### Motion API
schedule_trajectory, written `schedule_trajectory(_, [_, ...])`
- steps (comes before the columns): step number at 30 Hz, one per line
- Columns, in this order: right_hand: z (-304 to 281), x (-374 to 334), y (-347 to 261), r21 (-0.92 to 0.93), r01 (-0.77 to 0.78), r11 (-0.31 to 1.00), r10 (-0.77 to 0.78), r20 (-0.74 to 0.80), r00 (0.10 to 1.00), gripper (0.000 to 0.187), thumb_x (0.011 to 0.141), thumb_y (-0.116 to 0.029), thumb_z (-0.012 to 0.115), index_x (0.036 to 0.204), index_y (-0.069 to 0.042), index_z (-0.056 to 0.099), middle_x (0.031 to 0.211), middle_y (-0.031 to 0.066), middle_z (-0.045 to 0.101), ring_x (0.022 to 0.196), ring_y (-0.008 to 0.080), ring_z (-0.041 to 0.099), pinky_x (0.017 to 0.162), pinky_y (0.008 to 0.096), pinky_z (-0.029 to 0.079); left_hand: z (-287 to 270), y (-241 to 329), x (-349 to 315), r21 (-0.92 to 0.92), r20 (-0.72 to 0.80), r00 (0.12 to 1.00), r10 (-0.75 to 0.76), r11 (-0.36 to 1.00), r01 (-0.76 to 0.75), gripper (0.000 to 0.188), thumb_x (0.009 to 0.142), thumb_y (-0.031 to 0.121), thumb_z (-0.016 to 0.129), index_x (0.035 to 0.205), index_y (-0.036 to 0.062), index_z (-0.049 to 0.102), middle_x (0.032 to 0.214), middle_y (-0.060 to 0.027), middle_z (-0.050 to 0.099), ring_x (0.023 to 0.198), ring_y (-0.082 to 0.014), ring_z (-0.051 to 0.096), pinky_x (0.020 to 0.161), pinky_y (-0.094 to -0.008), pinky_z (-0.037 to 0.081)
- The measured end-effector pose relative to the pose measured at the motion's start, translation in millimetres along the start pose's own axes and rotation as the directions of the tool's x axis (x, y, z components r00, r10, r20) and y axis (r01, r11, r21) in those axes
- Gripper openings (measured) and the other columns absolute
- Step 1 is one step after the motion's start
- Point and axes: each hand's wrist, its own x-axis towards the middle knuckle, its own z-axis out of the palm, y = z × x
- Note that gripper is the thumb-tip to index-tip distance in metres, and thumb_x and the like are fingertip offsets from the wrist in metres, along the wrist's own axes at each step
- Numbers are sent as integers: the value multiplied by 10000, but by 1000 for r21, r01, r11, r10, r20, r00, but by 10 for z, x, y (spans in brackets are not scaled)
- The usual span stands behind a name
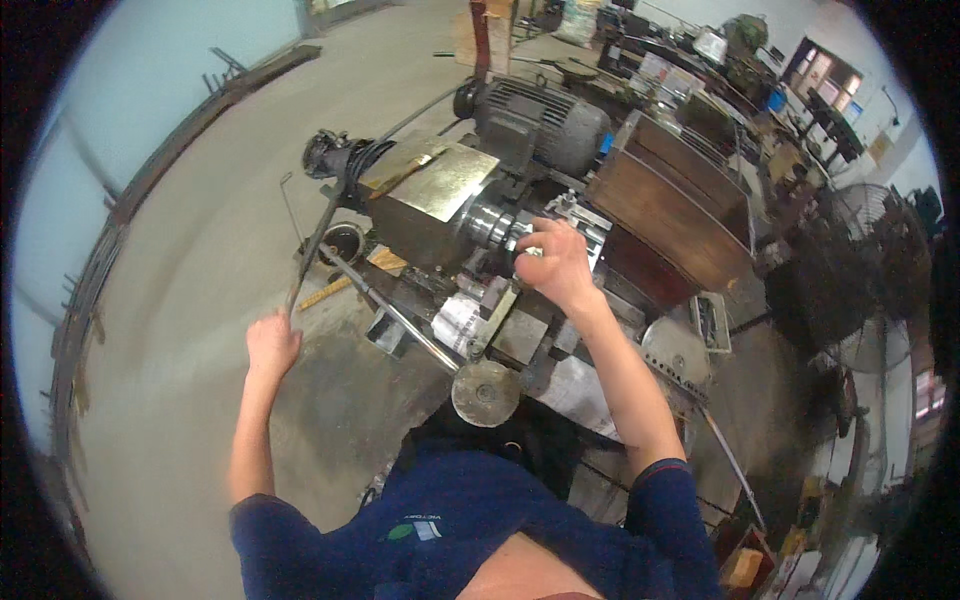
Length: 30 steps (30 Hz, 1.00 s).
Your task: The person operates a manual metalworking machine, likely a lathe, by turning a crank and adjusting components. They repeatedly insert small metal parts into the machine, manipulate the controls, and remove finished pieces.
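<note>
My left hand [272,343] is closed around the lower end of a long dark lever [322,232], which rises to the left side of a small lathe-like machine. Its grey housing [415,228] has a shiny metal plate [448,183] on top. From the housing a bright steel spindle [488,224] points to the right. Beside the spindle's end, my right hand [556,264] has its fingers bent inward at the work area. What lies between those fingers is hidden. Below, close to my body, sits a round metal disc [486,393], with a steel rod [405,325] running up to the left from it.
A finned electric motor [548,122] stands behind the housing. To the right are a brown wooden box [670,205], a large fan [868,280] and a perforated round plate [675,355]. White papers [585,392] lie near my right forearm. Long bars [160,160] line the left wall.
</note>
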Motion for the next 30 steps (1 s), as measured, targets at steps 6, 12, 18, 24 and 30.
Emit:
schedule_trajectory(6, [-253,-492,-469,224,220,949,-221,-22,975,250,544,-123,603,770,-23,636,1035,202,574,811,321,582,703,355,481,-448,1603,288,-940,-59,928,367,293,-175,297,799,256,623,958,5,614,803,-136,645,686,-200,619,611,-295,473])
schedule_trajectory(12, [-471,-762,-488,177,229,957,-214,-101,972,221,517,-130,581,705,-24,629,993,183,560,841,328,517,725,373,456,-426,2384,175,-998,-40,785,618,10,-58,255,857,223,564,860,-29,607,694,-77,625,615,-129,584,579,-264,449])
schedule_trajectory(18, [-421,-1040,-528,303,69,951,-40,-102,994,232,515,-131,587,732,-69,640,979,163,559,829,313,506,716,360,444,-279,2461,-20,-832,148,630,762,-249,496,281,900,267,474,845,18,591,705,-62,613,626,-141,591,598,-266,463])
schedule_trajectory(24, [-303,-1223,-421,464,1,886,27,-55,998,354,519,-128,572,858,-76,660,1027,151,574,879,296,536,785,347,421,-132,2483,-131,-774,275,609,744,-205,599,361,897,334,474,773,17,595,603,-71,584,531,-158,571,537,-264,459])
schedule_trajectory(30, [-248,-1322,-322,574,-65,816,102,-31,994,406,521,-158,579,907,-77,672,1018,164,586,903,306,548,810,348,412,-84,2535,-188,-625,321,554,768,-267,733,339,889,319,492,751,24,589,579,-67,567,508,-159,565,484,-273,469])
